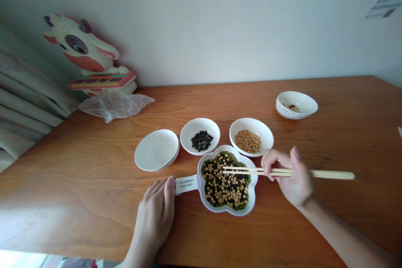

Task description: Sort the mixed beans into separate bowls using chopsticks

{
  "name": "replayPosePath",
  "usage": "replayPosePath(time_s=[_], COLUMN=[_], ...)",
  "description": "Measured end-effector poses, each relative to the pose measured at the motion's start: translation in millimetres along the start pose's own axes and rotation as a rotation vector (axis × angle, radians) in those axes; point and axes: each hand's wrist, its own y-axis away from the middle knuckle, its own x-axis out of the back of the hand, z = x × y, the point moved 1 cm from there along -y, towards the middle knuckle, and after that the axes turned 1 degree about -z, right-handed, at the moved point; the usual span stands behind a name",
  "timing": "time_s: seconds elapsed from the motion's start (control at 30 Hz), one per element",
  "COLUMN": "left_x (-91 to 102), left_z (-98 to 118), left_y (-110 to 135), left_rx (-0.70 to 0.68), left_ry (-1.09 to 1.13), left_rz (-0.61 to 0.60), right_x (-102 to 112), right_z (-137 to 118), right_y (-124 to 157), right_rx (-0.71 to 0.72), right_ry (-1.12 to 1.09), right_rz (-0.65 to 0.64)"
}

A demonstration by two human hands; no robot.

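Observation:
My right hand (pixel 290 176) is closed around a pair of wooden chopsticks (pixel 329 174), whose tips reach over the mixed beans (pixel 224 182). Those beans, tan, black and small green ones, fill a white flower-shaped dish (pixel 253 194). Its labelled handle (pixel 186 184) points left, and my left hand (pixel 155 211) is closed on the handle's end. Just behind the dish stand a white bowl (pixel 185 132) with black beans (pixel 201 140) and another white bowl (pixel 265 132) with tan soybeans (pixel 248 141). To the left sits a white bowl (pixel 157 150) with nothing visible in it.
Farther back on the right of the wooden table (pixel 94 184) is a white bowl (pixel 282 111) with a few scraps inside. A cow-shaped toy keyboard (pixel 103 79) leans by the wall at the back left, with a crumpled clear plastic bag (pixel 117 104) before it. A curtain (pixel 25 96) hangs beyond.

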Motion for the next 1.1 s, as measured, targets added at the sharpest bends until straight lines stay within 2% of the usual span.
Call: replayPosePath(time_s=[0.23,0.37,0.7,1.1], left_x=[-0.6,-0.8,0.0,1.0], left_z=[-0.3,-0.5,0.7,2.4], left_y=[1.3,1.3,-0.3,-0.3], left_rx=[0.01,0.01,0.004,0.023], left_ry=[0.001,0.0,-0.004,0.007], left_rz=[-0.005,-0.008,-0.006,-0.029], right_x=[-3.6,-3.5,-3.7,-0.1], right_z=[11.2,11.0,16.1,6.0], right_y=[5.8,6.3,5.8,3.2], right_rx=[0.038,0.039,-0.03,0.071], right_ry=[0.169,0.176,0.126,0.154], right_rz=[-0.115,-0.132,-0.091,-0.08])
